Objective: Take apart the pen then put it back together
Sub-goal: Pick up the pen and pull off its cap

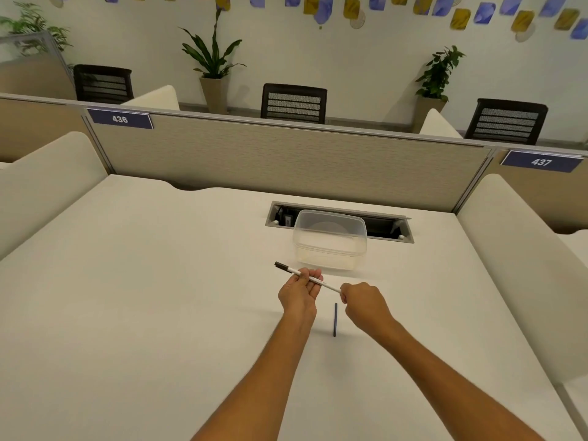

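— What do we have in our hands?

— We hold the pen [307, 277] up over the table [159, 281], slanting from upper left down to the right. Its dark cap end points left and away from us; the white barrel runs between our two hands.

— How does the left hand [299, 292] grip it?

— Palm turned up, with the fingers [313, 276] curled loosely together around the middle of the barrel. The thumb presses on it from our side.

— And the right hand [362, 302]?

— It is closed in a fist around the barrel's near end. That end is hidden inside it, so we cannot tell what the fingertips pinch there.

— Is anything lying loose?

— A thin dark rod [335, 319] lies on the table between our wrists, pointing roughly away from us, touching neither hand. We cannot say for sure that it is the refill.

— What else do we see nearby?

— A clear plastic box [329, 240] stands just beyond the pen, in front of the cable slot [388, 227] in the table.
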